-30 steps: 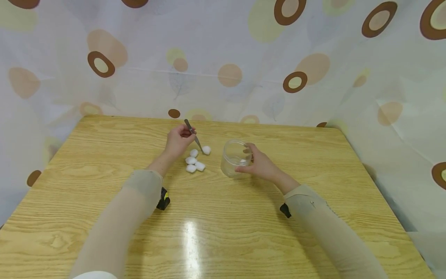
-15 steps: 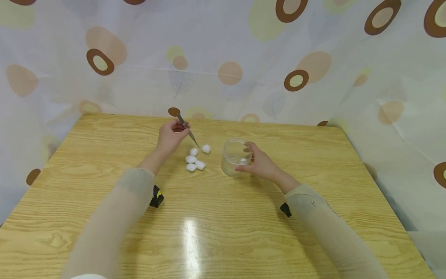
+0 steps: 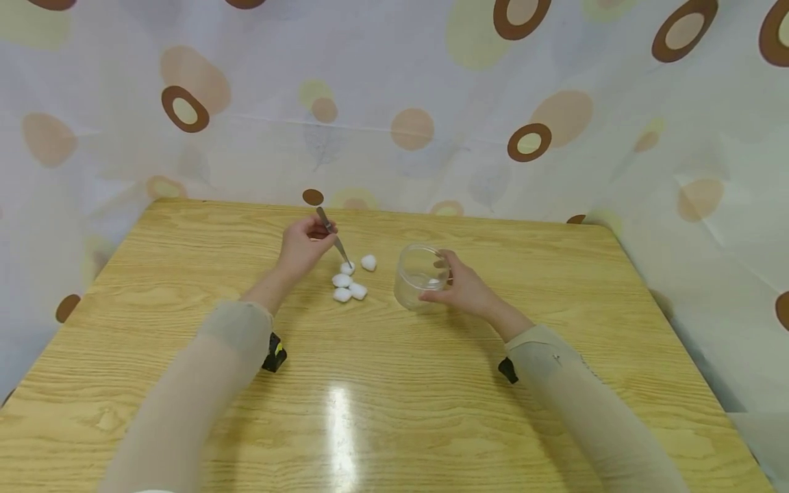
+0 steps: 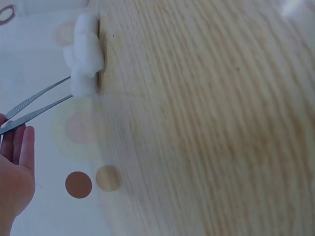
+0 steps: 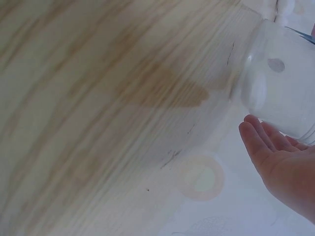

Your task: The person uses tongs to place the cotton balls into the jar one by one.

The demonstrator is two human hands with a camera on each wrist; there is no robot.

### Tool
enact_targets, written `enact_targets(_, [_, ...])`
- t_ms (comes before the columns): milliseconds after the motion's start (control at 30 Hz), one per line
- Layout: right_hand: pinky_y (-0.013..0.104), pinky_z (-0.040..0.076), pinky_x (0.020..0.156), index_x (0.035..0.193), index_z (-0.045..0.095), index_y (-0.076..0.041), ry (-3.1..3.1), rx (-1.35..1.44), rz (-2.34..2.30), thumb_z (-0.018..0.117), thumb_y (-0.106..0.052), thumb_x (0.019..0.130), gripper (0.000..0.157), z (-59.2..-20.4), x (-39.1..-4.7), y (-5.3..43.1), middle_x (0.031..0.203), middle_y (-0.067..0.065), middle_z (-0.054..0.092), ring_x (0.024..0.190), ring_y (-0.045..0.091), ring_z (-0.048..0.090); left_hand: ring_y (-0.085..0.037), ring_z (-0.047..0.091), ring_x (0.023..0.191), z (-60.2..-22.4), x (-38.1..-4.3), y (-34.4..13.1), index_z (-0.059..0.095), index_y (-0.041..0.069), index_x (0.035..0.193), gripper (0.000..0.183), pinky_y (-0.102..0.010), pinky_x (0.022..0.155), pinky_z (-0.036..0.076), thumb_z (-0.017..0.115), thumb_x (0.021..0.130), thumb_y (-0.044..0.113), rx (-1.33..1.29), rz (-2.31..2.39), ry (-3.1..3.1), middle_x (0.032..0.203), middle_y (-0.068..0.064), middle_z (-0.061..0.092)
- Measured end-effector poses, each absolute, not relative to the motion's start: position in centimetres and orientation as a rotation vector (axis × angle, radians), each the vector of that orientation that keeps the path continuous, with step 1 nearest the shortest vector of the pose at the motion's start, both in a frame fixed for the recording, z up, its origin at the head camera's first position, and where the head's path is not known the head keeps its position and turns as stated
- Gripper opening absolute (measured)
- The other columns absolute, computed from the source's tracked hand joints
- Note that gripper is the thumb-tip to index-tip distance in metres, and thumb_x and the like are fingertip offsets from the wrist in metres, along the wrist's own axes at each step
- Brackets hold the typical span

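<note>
In the head view my left hand (image 3: pixel 301 246) pinches grey metal tweezers (image 3: pixel 335 239), tips pointing down at the rearmost cotton ball (image 3: pixel 346 269) of a small cluster. The left wrist view shows the two arms of the tweezers (image 4: pixel 42 109) spread apart, their tips right at the white cotton (image 4: pixel 88 54). Another cotton ball (image 3: pixel 368 263) lies alone just right of the cluster. My right hand (image 3: pixel 464 284) grips the right side of a clear, lidless jar (image 3: pixel 408 291), thumb in front and fingers behind. A small white patch shows inside the jar (image 5: pixel 290 83) near its bottom.
The wooden table (image 3: pixel 394 383) reaches back to a patterned curtain (image 3: pixel 357 150), which also hangs along both sides. Black devices are strapped under both wrists, the left one (image 3: pixel 274 353) close above the tabletop.
My left hand has drawn left, and the tweezer tips have gone from beside the lone cotton ball to the rear ball of the cluster. My right hand and the jar stay in place.
</note>
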State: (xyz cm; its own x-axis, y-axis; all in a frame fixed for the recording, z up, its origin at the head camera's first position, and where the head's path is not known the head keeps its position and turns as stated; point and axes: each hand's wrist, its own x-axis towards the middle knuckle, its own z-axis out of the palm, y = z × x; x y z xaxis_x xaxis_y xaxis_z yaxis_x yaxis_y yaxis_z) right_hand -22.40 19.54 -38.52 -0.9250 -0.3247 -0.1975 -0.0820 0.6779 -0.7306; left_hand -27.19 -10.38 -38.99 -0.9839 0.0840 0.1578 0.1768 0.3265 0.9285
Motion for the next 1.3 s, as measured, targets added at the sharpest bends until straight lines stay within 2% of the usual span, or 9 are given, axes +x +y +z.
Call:
enact_targets(167, [0.05,0.036,0.11,0.148,0.014,-0.006,2.584,-0.331,-1.102,0.074,-0.032,0.081,0.094,-38.6,-22.4,19.6,0.146,0.02,0.033,0.128,0.04,0.04,-0.029,0.06,0.097,-39.4,-27.0,-10.0,0.06,-0.004,0.11,0.022,-0.037,0.089,0.054,0.06,0.09,0.006,-0.248,-1.727,-2.518,0.107,-0.02,0.063])
enact_targets(700, [0.049,0.037,0.11,0.148,0.016,-0.006,2.575,-0.335,-1.123,0.075,-0.031,0.08,0.093,-38.8,-22.6,19.7,0.145,0.02,0.035,0.126,0.038,0.042,-0.025,0.061,0.094,-39.8,-27.1,-10.6,0.062,-0.002,0.109,0.022,-0.029,0.082,0.055,0.061,0.09,0.009,-0.218,-1.614,-2.553,0.105,-0.018,0.066])
enact_targets(800, [0.049,0.037,0.11,0.148,0.016,-0.006,2.58,-0.333,-1.121,0.075,-0.031,0.08,0.093,-38.9,-22.6,19.7,0.145,0.02,0.035,0.126,0.038,0.042,-0.02,0.061,0.092,-39.8,-27.2,-10.9,0.061,-0.002,0.11,0.023,-0.023,0.081,0.055,0.061,0.091,0.01,-0.179,-1.651,-2.55,0.107,-0.018,0.065])
enact_targets(900, [0.049,0.037,0.11,0.147,0.016,-0.006,2.583,-0.335,-1.124,0.075,-0.031,0.08,0.093,-38.8,-22.5,19.6,0.145,0.02,0.035,0.126,0.038,0.042,-0.009,0.06,0.087,-39.8,-27.3,-11.2,0.06,-0.003,0.111,0.024,-0.017,0.079,0.056,0.061,0.09,0.01,-0.114,-1.744,-2.51,0.109,-0.018,0.064])
enact_targets(1033, [0.05,0.038,0.109,0.147,0.016,-0.005,2.59,-0.337,-1.122,0.075,-0.031,0.08,0.093,-38.7,-22.5,19.7,0.144,0.021,0.036,0.126,0.039,0.043,0.003,0.058,0.079,-39.4,-27.7,-11.6,0.058,-0.008,0.11,0.025,-0.015,0.078,0.056,0.06,0.09,0.006,-0.051,-1.905,-2.387,0.112,-0.023,0.062])
enact_targets(1167, [0.05,0.038,0.109,0.147,0.016,-0.005,2.594,-0.334,-1.12,0.075,-0.031,0.08,0.093,-38.7,-22.5,19.7,0.144,0.021,0.036,0.126,0.04,0.043,0.005,0.06,0.077,-38.9,-27.9,-11.8,0.057,-0.009,0.106,0.022,-0.016,0.078,0.057,0.06,0.089,0.004,0.013,-2.022,-2.286,0.115,-0.025,0.061])
enact_targets(1300, [0.05,0.038,0.109,0.147,0.016,-0.005,2.593,-0.335,-1.122,0.075,-0.031,0.08,0.093,-38.7,-22.4,19.6,0.145,0.021,0.036,0.126,0.04,0.042,0.003,0.062,0.079,-38.2,-27.9,-11.9,0.057,-0.008,0.105,0.021,-0.017,0.079,0.057,0.061,0.088,0.003,0.081,-2.089,-2.214,0.109,-0.018,0.065])
